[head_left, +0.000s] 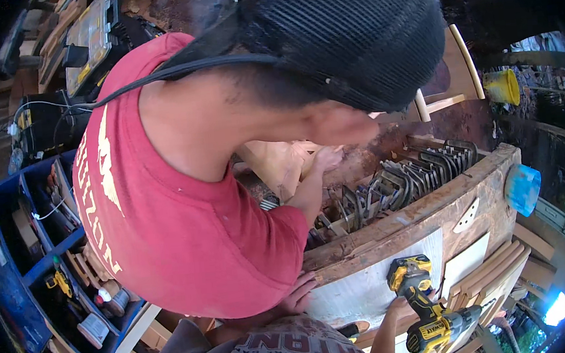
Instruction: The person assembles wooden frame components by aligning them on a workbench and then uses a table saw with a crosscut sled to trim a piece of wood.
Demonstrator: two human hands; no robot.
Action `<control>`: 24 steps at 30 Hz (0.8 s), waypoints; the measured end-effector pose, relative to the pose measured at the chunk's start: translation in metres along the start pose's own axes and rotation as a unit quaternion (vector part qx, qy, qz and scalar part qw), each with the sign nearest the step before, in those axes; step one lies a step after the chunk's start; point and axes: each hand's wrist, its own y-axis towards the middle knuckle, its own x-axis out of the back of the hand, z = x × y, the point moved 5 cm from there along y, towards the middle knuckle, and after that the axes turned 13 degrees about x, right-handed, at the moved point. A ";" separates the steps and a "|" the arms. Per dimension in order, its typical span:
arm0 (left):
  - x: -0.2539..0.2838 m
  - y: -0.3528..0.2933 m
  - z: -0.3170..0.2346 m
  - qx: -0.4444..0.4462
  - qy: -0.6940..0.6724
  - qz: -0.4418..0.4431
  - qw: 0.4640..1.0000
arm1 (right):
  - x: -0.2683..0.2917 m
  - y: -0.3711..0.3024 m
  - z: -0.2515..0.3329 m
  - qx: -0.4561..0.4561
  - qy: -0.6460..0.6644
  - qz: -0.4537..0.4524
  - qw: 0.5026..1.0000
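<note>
My right hand (399, 309) is closed at the handle of a yellow and black cordless drill (437, 330). The drill's body and chuck point right, and its battery end lies toward the bench. Part of my grip is hidden behind the handle. My left hand (298, 294) rests with fingers stretched out at the near side of the wooden bench (407, 216), beside a pale board (353, 298) on the bench's side. It holds nothing that I can see. A co-worker in a red shirt (186, 232) leans across in front of me, one hand (328, 159) at a light wooden piece (278, 163).
Metal clamps (397, 183) line the bench's far side. A blue container (523, 189) hangs at its right end, above stacked boards (489, 276). At left stands a blue toolbox (35, 265) with tools. A yellow bucket (502, 87) and wooden stool (458, 70) are farther off.
</note>
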 end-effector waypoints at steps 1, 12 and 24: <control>-0.003 -0.002 0.000 -0.002 0.000 0.001 1.000 | -0.001 0.000 0.000 0.001 0.002 -0.001 1.000; -0.001 0.000 -0.011 -0.043 0.046 -0.005 0.998 | -0.010 -0.008 -0.012 0.025 -0.007 -0.008 1.000; -0.003 -0.002 0.002 0.001 0.033 -0.042 0.999 | -0.025 -0.012 -0.023 0.058 -0.020 0.000 0.998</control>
